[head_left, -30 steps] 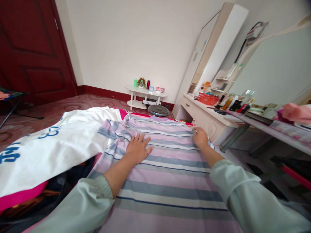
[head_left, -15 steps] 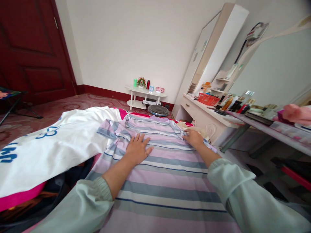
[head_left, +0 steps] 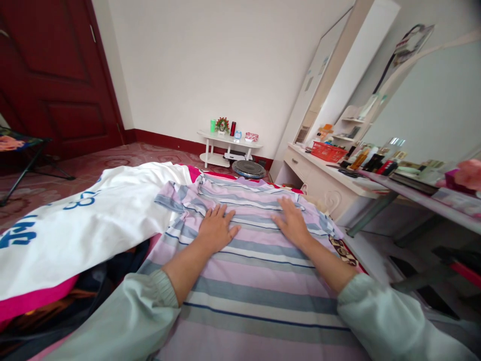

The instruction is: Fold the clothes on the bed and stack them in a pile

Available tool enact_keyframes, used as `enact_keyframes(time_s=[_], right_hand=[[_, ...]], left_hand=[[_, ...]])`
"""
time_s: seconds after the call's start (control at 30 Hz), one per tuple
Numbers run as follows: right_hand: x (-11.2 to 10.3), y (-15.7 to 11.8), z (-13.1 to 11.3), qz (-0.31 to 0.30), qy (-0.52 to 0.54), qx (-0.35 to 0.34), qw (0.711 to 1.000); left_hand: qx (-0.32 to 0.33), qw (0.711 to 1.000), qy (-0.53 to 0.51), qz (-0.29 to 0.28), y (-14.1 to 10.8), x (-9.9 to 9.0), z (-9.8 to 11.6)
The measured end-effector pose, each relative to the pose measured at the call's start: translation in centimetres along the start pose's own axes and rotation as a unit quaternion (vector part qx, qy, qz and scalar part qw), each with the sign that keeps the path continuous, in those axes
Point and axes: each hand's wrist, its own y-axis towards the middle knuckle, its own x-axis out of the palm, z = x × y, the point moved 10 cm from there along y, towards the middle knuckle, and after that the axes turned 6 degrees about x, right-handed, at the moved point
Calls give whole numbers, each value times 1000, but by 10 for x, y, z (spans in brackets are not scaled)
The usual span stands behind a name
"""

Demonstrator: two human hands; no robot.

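A striped T-shirt (head_left: 259, 281) in pale purple, grey and white lies spread out before me, its collar at the far end and thin navy lines across it. My left hand (head_left: 217, 228) rests flat on its upper left part, fingers spread. On the upper right part lies my right hand (head_left: 292, 224), also open, palm down with the thumb out to the side. The left sleeve (head_left: 169, 199) of the shirt is rumpled over a white garment; the right sleeve (head_left: 327, 224) reaches toward the right edge.
A white garment (head_left: 128, 210) with blue print lies left, above dark clothes (head_left: 101, 283). Beyond stand a low white table (head_left: 229, 141) and a round dark-topped object (head_left: 248, 169). At right is a dressing table (head_left: 319, 175) with a red basket (head_left: 327, 151) and several bottles.
My right hand has let go of the shirt's right shoulder area and now lies open, a little further in. The right sleeve is spread further out. My left hand stays in place.
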Motion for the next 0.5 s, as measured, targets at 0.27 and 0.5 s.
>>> enact_keyframes(time_s=[0.27,0.5], right_hand=[[37,-50,-31,-142,-67,-24,987],[23,-73,-39,-155,-79,21,984]], left_hand=[[36,997,-43,57,4,-19,7],[61,997,-23,43,-19,-31,19]])
